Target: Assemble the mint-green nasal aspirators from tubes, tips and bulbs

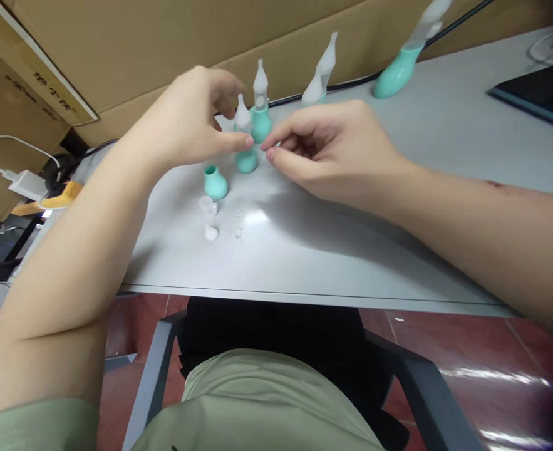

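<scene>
Between the two grips, on the grey counter (351, 250), stands a small teal bulb (247, 160) with a clear pointed tip (242, 116) on top. The left hand (189, 122) pinches it, thumb and forefinger closed at the join of tip and bulb; the right hand (330, 147) sits just beside it with its fingertips drawn together, touching or almost touching the left thumb, and whether it holds some tiny part I cannot tell. Judging from this, the step in hand is seating the tip on the bulb, and the next move would call for a steady hold below and a straight press or twist above. Just behind the grip stands a finished piece (260, 106), teal base and clear tip. Near the left grip, toward the person, a bare teal bulb (215, 181) stands open-mouthed with nothing seen in it, and beyond it lie a clear cup piece (206, 205), a white cap (211, 233) and two tiny clear rings (238, 222). Farther back from the right grip stand two more assembled pieces (320, 75), (405, 59), leaning, in front of the cardboard boxes (163, 37).
</scene>
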A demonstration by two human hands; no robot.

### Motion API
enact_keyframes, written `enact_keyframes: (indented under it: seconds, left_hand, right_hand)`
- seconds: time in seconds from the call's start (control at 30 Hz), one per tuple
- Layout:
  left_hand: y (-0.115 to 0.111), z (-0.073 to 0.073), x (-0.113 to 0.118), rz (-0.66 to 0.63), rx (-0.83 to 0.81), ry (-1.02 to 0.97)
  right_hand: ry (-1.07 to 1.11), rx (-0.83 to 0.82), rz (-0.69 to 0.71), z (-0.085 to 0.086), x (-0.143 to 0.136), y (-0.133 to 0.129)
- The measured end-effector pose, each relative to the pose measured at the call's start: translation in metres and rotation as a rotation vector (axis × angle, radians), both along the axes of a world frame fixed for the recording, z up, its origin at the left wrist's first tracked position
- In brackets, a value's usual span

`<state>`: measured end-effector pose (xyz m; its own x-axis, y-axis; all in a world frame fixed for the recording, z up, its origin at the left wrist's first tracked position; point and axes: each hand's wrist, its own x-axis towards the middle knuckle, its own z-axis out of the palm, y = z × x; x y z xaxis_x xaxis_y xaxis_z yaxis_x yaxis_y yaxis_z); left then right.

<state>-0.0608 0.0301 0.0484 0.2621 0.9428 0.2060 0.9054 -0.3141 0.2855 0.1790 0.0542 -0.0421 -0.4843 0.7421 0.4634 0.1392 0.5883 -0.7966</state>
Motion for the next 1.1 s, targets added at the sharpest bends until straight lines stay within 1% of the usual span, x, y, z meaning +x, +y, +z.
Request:
enact_keyframes:
  seconds: [0.07,0.13,0.2,0.27,0.3,0.33,0.4,0.47,0.57,0.7,0.8,0.93,1.03,1.1]
  left_hand:
    - [0.009,-0.007,0.003,-0.030,-0.037,0.001]
    - [0.013,-0.014,0.004,-0.050,-0.012,-0.027]
    - [0.013,-0.016,0.004,-0.079,0.026,-0.081]
    - [0.008,-0.014,0.005,-0.116,0.049,-0.165]
    - [0.003,-0.011,0.006,-0.149,0.009,-0.197]
    - [-0.003,-0.008,0.008,-0.149,0.052,-0.289]
    - [-0.015,-0.003,0.012,-0.155,0.038,-0.406]
    - [-0.026,-0.002,0.015,-0.138,0.023,-0.457]
    - [-0.035,-0.007,0.014,-0.117,-0.036,-0.499]
    - [-0.034,-0.021,0.003,-0.099,-0.097,-0.560]
    - [-0.031,-0.027,-0.005,-0.145,-0.109,-0.578]
    - [-0.032,-0.028,-0.009,-0.192,-0.113,-0.588]
    - [-0.031,-0.027,-0.009,-0.231,-0.151,-0.603]
    - [-0.030,-0.028,-0.008,-0.233,-0.192,-0.628]
  right_hand:
    - [-0.001,-0.005,-0.022,0.000,0.000,0.002]
    - [-0.014,-0.005,-0.038,0.001,0.001,0.002]
    - [-0.023,0.005,-0.046,0.003,0.003,0.001]
    - [-0.027,0.035,-0.080,0.005,0.006,0.000]
    - [-0.040,0.056,-0.098,0.006,0.007,-0.001]
    - [-0.058,0.076,-0.118,0.007,0.007,-0.001]
    - [-0.096,0.102,-0.131,0.008,0.007,0.000]
    - [-0.124,0.094,-0.087,0.007,0.006,0.001]
    - [-0.199,0.090,0.012,0.003,0.003,0.003]
    - [-0.312,0.131,0.026,0.001,0.003,0.001]
    - [-0.353,0.146,0.101,0.004,0.006,-0.001]
    - [-0.349,0.161,0.177,0.009,0.012,-0.001]
    - [-0.364,0.167,0.217,0.009,0.014,0.003]
    - [-0.367,0.174,0.247,0.008,0.014,0.005]
